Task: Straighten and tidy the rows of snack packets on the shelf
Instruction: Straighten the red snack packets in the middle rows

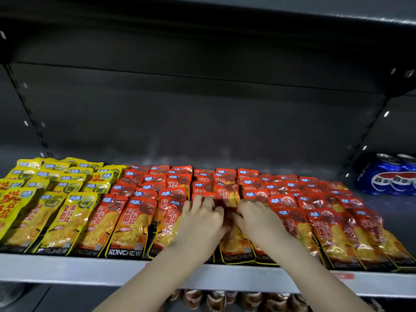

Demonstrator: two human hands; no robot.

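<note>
Rows of red-orange snack packets (pixel 135 219) fill the middle and right of the shelf (pixel 67 269), lying overlapped front to back. Yellow snack packets (pixel 65 217) fill the left rows. My left hand (pixel 200 219) and my right hand (pixel 254 217) lie side by side on a middle row of red packets. Between them sits one red packet (pixel 231 235), which both hands grip at its upper part with curled fingers. The fingertips are partly hidden among the packets.
Blue soda cans (pixel 387 176) stand at the far right of the shelf. A dark shelf board (pixel 202 30) hangs overhead, with the dark back wall behind. Brown packaged goods (pixel 213 300) show on the level below the shelf's grey front edge.
</note>
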